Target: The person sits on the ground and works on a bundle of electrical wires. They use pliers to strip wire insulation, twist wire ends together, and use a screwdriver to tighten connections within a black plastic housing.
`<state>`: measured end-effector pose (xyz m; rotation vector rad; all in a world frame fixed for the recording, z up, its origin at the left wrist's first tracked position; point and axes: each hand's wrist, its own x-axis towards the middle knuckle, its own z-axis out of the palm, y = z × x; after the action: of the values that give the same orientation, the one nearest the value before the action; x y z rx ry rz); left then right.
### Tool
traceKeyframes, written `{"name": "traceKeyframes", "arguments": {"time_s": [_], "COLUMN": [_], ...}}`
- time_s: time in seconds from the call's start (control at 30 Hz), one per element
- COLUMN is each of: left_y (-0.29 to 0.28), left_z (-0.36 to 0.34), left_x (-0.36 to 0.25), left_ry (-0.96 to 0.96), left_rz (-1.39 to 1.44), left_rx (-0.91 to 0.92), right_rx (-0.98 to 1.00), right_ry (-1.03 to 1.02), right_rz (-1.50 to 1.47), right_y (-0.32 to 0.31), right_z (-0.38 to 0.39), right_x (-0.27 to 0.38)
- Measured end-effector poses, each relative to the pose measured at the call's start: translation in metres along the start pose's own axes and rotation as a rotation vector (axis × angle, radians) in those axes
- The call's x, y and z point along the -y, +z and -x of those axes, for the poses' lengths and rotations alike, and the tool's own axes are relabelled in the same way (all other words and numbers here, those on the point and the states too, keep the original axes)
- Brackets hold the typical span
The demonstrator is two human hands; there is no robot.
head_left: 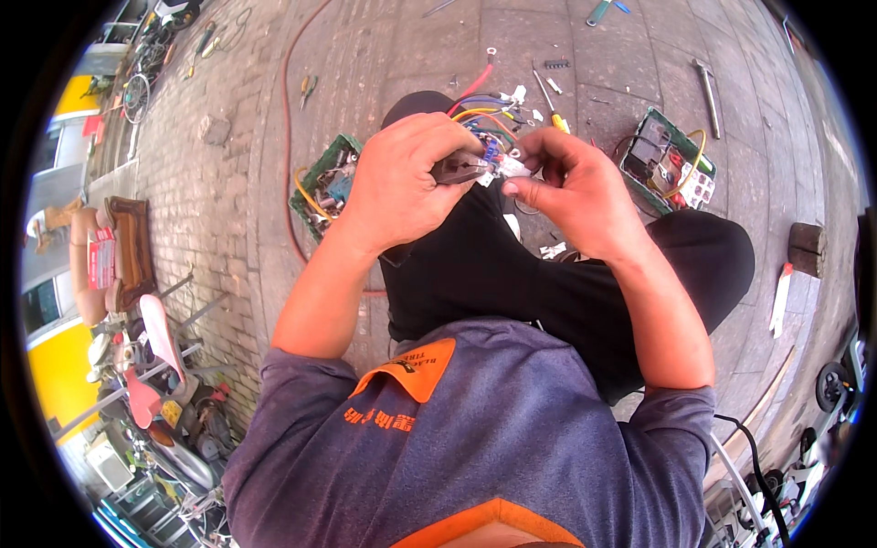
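Observation:
My left hand (400, 178) is closed around a pair of pliers (459, 170), whose dark jaws point to the right. Their tips meet a small white plastic connector (513, 167) with wires on it. Between thumb and fingers, my right hand (585, 192) pinches that connector from the other side. Just beyond both hands spreads a bundle of coloured wires (477, 113), red, yellow, blue and green among them, with white plugs on some ends. The handles of the pliers are hidden in my left palm. Both hands are above my crossed legs (484, 265) in black trousers.
Green baskets with yellow handles, full of small parts, stand left (336, 149) and right (652, 117). On the paving lie a yellow-handled screwdriver (559, 122), a hammer (709, 100), other pliers (308, 89) and a long reddish hose (287, 100). A wooden block (808, 249) sits far right.

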<state>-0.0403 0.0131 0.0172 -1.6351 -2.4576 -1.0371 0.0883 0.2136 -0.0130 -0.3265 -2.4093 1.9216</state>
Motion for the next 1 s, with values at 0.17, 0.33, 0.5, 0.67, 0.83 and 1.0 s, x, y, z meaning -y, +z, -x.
{"name": "traceKeyframes", "arguments": {"time_s": [0.17, 0.33, 0.5, 0.67, 0.83, 1.0], "left_y": [-0.002, -0.013, -0.020, -0.018, -0.028, -0.018], "left_z": [0.005, 0.006, 0.011, 0.010, 0.005, 0.001], "left_x": [-0.005, -0.006, -0.003, -0.007, -0.045, -0.040], "left_ry": [-0.138, -0.347, -0.410, -0.256, -0.100, -0.165], "left_rz": [0.059, 0.103, 0.130, 0.126, 0.083, 0.114], "left_rx": [0.022, -0.031, 0.028, -0.112, -0.067, 0.083], "right_rx": [-0.031, 0.130, 0.095, 0.102, 0.082, 0.079], "right_ry": [-0.080, 0.073, 0.031, 0.031, 0.000, 0.000], "right_rz": [0.064, -0.109, -0.407, -0.279, -0.289, -0.337], "right_y": [0.002, -0.015, -0.012, -0.013, -0.002, 0.003], "right_z": [0.001, -0.001, 0.001, 0.002, 0.005, 0.004], "right_x": [-0.006, -0.001, 0.001, 0.004, 0.006, 0.006]}}
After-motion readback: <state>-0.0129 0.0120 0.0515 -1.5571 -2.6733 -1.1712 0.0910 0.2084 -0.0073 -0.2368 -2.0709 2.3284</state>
